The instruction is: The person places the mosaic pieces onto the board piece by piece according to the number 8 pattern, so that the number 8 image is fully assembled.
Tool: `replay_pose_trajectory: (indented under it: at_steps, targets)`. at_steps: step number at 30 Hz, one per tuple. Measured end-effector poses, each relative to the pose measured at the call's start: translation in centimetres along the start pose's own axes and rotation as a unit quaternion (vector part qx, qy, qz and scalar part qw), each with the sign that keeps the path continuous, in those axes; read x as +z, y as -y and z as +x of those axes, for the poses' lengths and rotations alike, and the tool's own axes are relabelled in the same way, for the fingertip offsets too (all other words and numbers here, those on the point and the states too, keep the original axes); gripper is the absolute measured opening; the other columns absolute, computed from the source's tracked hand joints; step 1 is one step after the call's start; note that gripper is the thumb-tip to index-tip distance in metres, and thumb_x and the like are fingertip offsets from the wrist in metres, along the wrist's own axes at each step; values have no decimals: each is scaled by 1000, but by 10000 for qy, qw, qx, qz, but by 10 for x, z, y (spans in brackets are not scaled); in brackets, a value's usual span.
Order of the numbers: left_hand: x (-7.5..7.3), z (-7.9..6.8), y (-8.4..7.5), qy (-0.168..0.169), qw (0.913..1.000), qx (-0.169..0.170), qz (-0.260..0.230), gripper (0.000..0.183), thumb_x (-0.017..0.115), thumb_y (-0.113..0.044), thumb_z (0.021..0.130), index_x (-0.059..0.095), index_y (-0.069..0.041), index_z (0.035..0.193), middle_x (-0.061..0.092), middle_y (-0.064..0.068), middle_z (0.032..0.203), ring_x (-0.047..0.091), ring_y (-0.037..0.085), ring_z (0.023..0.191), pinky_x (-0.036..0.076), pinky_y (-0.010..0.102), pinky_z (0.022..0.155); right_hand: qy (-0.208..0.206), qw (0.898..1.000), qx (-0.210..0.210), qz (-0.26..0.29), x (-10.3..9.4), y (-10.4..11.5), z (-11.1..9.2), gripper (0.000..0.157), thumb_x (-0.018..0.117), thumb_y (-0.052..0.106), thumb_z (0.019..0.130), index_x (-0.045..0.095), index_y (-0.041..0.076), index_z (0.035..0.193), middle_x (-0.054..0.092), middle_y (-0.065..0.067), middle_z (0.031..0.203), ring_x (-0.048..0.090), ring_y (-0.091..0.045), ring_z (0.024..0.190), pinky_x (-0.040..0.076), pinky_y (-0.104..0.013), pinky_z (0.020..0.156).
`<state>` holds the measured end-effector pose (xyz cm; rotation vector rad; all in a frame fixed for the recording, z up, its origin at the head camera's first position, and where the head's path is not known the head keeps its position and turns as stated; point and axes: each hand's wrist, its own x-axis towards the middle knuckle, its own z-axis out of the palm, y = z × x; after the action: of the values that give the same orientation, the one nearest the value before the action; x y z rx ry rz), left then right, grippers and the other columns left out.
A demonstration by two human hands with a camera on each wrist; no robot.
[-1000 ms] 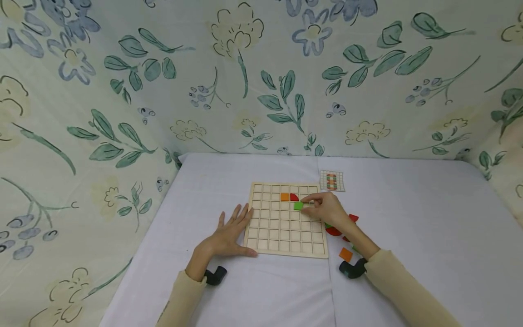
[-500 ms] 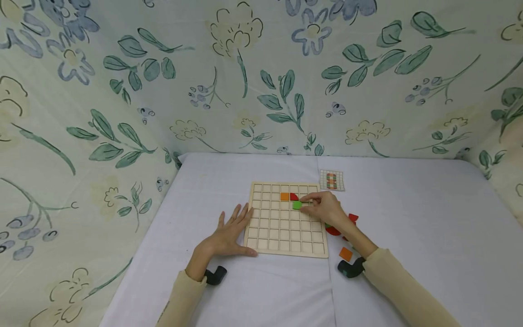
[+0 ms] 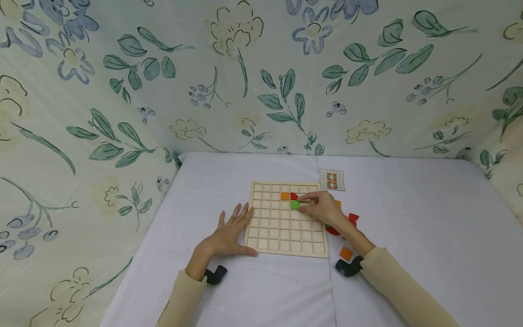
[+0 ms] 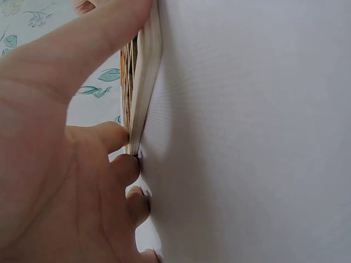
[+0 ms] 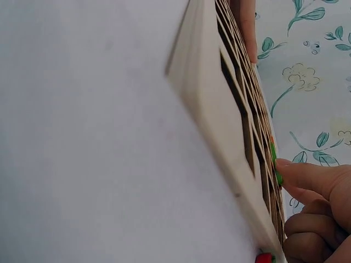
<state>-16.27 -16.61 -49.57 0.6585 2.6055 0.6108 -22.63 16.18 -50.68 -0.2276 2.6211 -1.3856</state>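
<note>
A light wooden grid board [image 3: 286, 255] lies on the white cloth. My left hand [image 3: 229, 235] rests along its left side, fingers spread, thumb at the near left corner; the left wrist view shows the thumb [image 4: 88, 49] against the board's edge. My right hand [image 3: 324, 209] pinches a green tile [image 3: 295, 205] between thumb and forefinger, over a cell in the upper right part of the grid. In the right wrist view the thumb touches the green tile's edge [image 5: 275, 159]. Just beyond it sit a red tile [image 3: 293, 196], partly covered by a fingertip, and an orange square tile [image 3: 284, 196].
A small pattern card [image 3: 332, 180] lies past the board's far right corner. Several loose tiles, among them a red one [image 3: 333, 230] and an orange square [image 3: 346, 254], lie right of the board, partly hidden under my right arm. A floral curtain [image 3: 261, 91] hangs behind the table.
My right hand has shifted slightly left with the green tile, which now sits closer below the red tile. My left hand has stayed in place.
</note>
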Motion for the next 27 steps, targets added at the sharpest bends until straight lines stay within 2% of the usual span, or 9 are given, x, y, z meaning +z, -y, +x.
replay_pose_trajectory:
  at_steps: [6,12,19,27]
  targets:
    - [-1,0,-1,17,10000,-11,32,128,83,-60,79,4,-12,167,-7,8,176,-11,33,163,-10,73,123,-29,10000,0,41,1,0,0,26,85,21,86,81,10,109,36,4,58,32,-12,52,26,-23,49]
    - [-1,1,-2,7,10000,-21,12,128,84,-59,79,4,-11,167,-7,8,176,-11,33,163,-10,73,123,-11,9995,203,248,-2,-1,-3,28,86,25,86,81,13,111,34,5,57,32,-11,52,26,-22,49]
    - [1,1,-1,18,10000,-9,27,128,83,-60,79,4,-12,168,-8,7,176,-12,33,163,-10,73,123,-122,9981,397,453,-23,-6,-19,29,82,28,90,80,11,114,32,5,58,28,-11,51,25,-22,48]
    - [0,0,-1,-4,10000,-7,-64,128,83,-60,79,4,-11,167,-7,8,176,-11,34,163,-11,73,123,-272,9967,753,123,-50,-21,-49,39,78,34,93,76,9,122,39,3,63,37,-11,54,28,-21,46]
